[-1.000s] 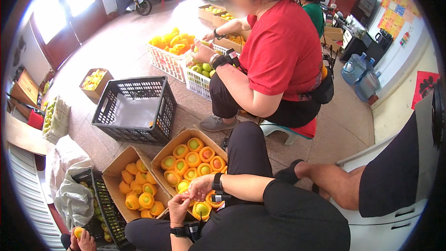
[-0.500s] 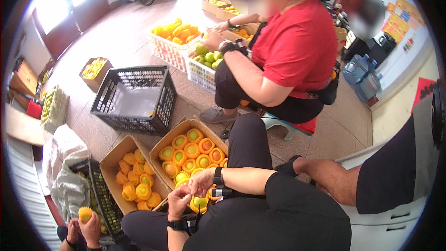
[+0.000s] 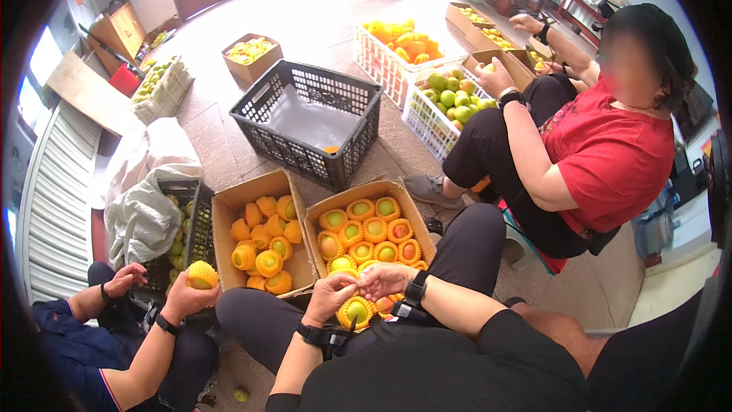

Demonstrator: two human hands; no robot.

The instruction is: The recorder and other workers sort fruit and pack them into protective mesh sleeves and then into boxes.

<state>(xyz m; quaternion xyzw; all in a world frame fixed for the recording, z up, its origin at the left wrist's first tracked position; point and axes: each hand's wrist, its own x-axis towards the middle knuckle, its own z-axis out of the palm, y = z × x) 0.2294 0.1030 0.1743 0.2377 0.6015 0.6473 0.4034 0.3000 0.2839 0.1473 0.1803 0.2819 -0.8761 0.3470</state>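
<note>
My left hand [image 3: 331, 295] and my right hand [image 3: 385, 281] meet fingertip to fingertip above a cardboard box [image 3: 311, 217]. Both are closed in a pinch; whatever lies between the fingers is too small or hidden to make out. Rows of green and reddish apples [image 3: 374, 230], each in an orange foam net, fill that box, and my hands cover some in its near part. Just left of it stands a second cardboard box [image 3: 226, 217], holding loosely heaped apples in foam nets [image 3: 269, 262].
A co-worker's hand [image 3: 188, 297] at left holds a netted apple [image 3: 202, 275] near a black crate of fruit [image 3: 202, 236]. Beyond the boxes stands a black crate [image 3: 309, 149]. At right, a person in red [image 3: 602, 160] sits beside a white crate of apples [image 3: 427, 127].
The view has swung left, so the scene sits farther right. My hands stay pinched together over the box. The left co-worker's netted apple is now raised beside the cardboard box.
</note>
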